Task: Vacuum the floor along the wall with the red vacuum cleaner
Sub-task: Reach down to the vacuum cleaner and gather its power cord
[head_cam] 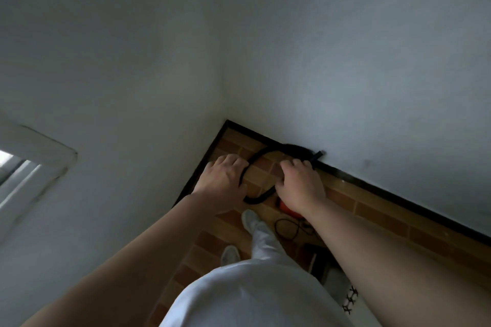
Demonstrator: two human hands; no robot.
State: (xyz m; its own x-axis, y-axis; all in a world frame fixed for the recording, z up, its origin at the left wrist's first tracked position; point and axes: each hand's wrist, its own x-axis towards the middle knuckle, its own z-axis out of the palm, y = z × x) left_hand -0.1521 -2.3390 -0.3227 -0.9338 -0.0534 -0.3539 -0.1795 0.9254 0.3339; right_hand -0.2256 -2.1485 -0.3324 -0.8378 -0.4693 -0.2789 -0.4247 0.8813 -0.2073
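1. Head view, middle of the frame: I see both hands holding the black hose (256,158). It bends in a big loop over the floor (358,207) in the corner.
2. What could go wrong: the thin cord (288,227) lies in a curl just beside the front shoe (249,219). I think a step forward could catch it and tug the red vacuum cleaner (283,206) over.
3. The loop is bent tight. A harder pull may fold it shut, and then no air could get through.
4. The hose tip (318,154) sits at the dark strip (372,190) along the bottom of the wall (345,74). A hard push could scrape it.
5. The left hand (225,179) holds the left side of the loop, with its fingers (231,160) curled over it. The right hand (301,184) holds the right side, with its fingers (295,164) curled round the hose near the tip.
6. The red vacuum cleaner sits on the floor, just under the right wrist in the frame. Only a small red bit shows, below the fingers. The rest is hidden.
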